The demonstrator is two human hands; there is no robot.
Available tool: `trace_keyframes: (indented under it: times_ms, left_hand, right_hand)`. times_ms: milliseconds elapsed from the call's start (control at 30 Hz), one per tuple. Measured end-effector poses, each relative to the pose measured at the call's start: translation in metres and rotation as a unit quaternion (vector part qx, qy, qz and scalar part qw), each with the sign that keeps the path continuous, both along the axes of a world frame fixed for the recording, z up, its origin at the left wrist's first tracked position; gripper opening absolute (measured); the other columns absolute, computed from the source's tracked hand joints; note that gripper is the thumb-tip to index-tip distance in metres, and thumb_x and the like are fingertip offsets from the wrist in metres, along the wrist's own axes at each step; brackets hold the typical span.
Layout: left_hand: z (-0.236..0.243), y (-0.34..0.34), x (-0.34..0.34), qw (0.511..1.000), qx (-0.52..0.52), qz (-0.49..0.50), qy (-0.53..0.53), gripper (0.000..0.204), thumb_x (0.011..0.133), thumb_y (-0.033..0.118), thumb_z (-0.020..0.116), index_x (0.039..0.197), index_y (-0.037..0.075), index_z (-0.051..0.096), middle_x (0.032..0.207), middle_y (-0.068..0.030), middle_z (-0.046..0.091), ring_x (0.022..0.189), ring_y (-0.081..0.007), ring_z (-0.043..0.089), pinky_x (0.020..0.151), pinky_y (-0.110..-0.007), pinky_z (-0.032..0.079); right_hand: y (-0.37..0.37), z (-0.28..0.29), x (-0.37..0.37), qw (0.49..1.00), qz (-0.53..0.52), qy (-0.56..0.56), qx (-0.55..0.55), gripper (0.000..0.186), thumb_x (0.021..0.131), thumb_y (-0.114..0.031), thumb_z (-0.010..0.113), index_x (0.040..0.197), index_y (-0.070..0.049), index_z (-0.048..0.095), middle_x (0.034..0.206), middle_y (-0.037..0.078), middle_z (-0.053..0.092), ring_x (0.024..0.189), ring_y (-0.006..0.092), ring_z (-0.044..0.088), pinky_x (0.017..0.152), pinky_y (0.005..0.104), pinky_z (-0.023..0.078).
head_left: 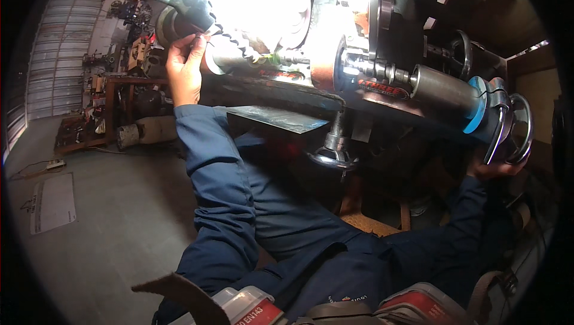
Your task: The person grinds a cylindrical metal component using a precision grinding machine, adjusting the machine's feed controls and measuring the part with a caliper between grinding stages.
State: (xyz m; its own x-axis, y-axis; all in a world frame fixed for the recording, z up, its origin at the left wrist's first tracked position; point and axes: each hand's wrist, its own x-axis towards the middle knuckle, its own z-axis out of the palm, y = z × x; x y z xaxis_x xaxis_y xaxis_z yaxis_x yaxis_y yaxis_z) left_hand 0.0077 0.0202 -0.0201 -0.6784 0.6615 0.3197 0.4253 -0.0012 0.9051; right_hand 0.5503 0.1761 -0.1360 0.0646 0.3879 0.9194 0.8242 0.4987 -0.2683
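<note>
My left hand (184,73) is raised to the left end of a metal machine, with thumb and fingertips pinched together. They meet just below a dark grey cylindrical head (190,3), beside a segmented flexible hose (230,43); whatever they grip is too small to make out. At the machine's right end, my right hand (501,168) curls round the lower rim of a chrome handwheel (524,129), its fingers partly hidden. Inboard of that wheel are a blue ring (477,105) and a grey metal cylinder (441,89), in line with a shiny spindle (385,71).
Bright light washes out the machine's middle. A second handwheel (332,156) hangs below its front edge, close to a flat metal plate (281,117). Parts crowd a wooden rack (107,110) on the left. A wooden stool (371,224) stands under the machine.
</note>
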Motion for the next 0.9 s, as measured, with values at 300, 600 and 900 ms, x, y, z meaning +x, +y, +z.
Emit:
trace_keyframes:
  times_ms: [300,600,900]
  left_hand:
    - [-0.001,0.002,-0.003,1.000,0.010,-0.016,-0.012,0.024,0.087,0.007,0.068,0.105,-0.001,0.055,0.102,-0.0129,0.067,0.097,-0.0160,0.062,0.090,-0.027,0.047]
    - [0.003,0.003,0.004,0.999,0.011,-0.021,-0.022,0.022,0.087,0.005,0.068,0.104,-0.001,0.055,0.101,-0.0139,0.068,0.096,-0.0174,0.064,0.090,-0.028,0.047]
    - [-0.003,0.001,-0.002,0.998,0.030,-0.039,-0.038,0.022,0.087,0.003,0.067,0.104,-0.001,0.054,0.103,-0.0154,0.067,0.097,-0.0186,0.064,0.091,-0.029,0.048]
  right_hand:
    - [0.004,-0.051,0.024,0.994,-0.041,-0.096,0.040,0.057,0.092,-0.029,0.055,0.133,0.005,0.036,0.128,0.026,0.044,0.116,0.0405,0.048,0.097,0.0451,0.042]
    - [-0.010,0.033,0.014,0.987,-0.016,-0.151,-0.053,0.046,0.096,-0.023,0.048,0.131,0.005,0.038,0.126,0.028,0.044,0.114,0.0427,0.050,0.096,0.0466,0.043]
    - [-0.015,0.100,-0.004,0.949,-0.014,-0.069,-0.306,0.038,0.102,-0.028,0.039,0.131,-0.006,0.048,0.115,0.021,0.063,0.106,0.0353,0.062,0.082,0.0408,0.050]
